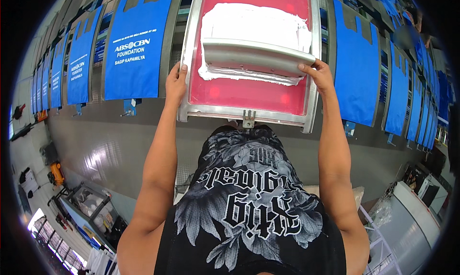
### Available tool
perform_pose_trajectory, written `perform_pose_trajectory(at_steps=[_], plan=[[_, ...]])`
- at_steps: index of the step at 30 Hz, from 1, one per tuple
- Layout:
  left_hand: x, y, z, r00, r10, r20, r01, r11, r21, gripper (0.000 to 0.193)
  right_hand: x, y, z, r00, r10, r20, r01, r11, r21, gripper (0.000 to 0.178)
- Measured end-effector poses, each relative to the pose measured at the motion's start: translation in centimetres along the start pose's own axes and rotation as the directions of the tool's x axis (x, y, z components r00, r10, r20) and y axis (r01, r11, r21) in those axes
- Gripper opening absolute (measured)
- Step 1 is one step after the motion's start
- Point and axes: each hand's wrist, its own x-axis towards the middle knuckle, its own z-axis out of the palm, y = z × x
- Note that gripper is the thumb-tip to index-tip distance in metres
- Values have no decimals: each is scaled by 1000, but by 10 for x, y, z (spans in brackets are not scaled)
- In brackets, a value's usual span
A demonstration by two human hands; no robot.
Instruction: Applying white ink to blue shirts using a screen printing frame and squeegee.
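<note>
A silk-screen frame (188,54) with a metal border and red mesh stands in front of me. Thick white ink (254,23) covers much of its mesh. Across the ink lies a long metal squeegee (254,59), slightly slanted, its right end near the frame's right rail. My left hand (176,85) is closed on the frame's left rail, thumb and fingertip showing at the edge. With thumb and fingers my right hand (320,76) grips the squeegee's right end, beside the right rail. Part of its fingers is hidden.
Blue bags with white print lie flat on boards in a row, one bag (134,54) to the left and a plain-faced blue bag (354,64) to the right. A metal clamp (248,119) sits at the frame's near edge. A grey cart (88,203) stands lower left.
</note>
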Motion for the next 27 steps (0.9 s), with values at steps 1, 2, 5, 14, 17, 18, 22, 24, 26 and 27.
perform_pose_trajectory(at_steps=[1, 2, 5, 14, 17, 18, 22, 24, 26, 27], plan=[[0, 2, -1, 999, -37, 18, 38, 999, -23, 48, 2, 0, -2, 1000, 7, 20, -7, 1000, -1, 41], [0, 3, 0, 997, -73, 38, 75, 996, -45, 48, 2, 0, -3, 1000, 3, 13, -3, 1000, -1, 41], [-7, 9, 1, 999, -5, 36, 4, 999, 37, 49, -1, -1, -8, 999, -40, 20, 40, 999, 25, 40], [-10, 0, -12, 999, 35, -28, -29, 983, 180, 53, -19, -17, -5, 997, 4, 78, 4, 995, -99, 38], [-33, 54, -20, 925, 370, 88, -373, 836, 401, 55, -61, -33, -8, 983, -108, 147, 169, 838, -519, 31], [-41, 83, -23, 924, 374, 83, -374, 835, 404, 55, -75, -42, 1, 966, -150, 213, 259, 631, -732, 26], [-54, 100, -12, 619, 431, 656, -766, 516, 384, 52, -126, -36, 54, 924, -271, 270, 365, 413, -834, 28], [-41, 100, -5, 597, 177, 783, -765, 418, 490, 41, -124, -30, 53, 941, -269, 207, 319, 497, -807, 30], [-26, 114, -3, 599, 343, 724, -770, 495, 403, 32, -98, -54, 40, 938, -247, 242, 337, 498, -799, 30], [-11, 119, 0, 606, 470, 642, -790, 454, 413, 34, -77, -59, 37, 906, -369, 208, 369, 445, -816, 31]])
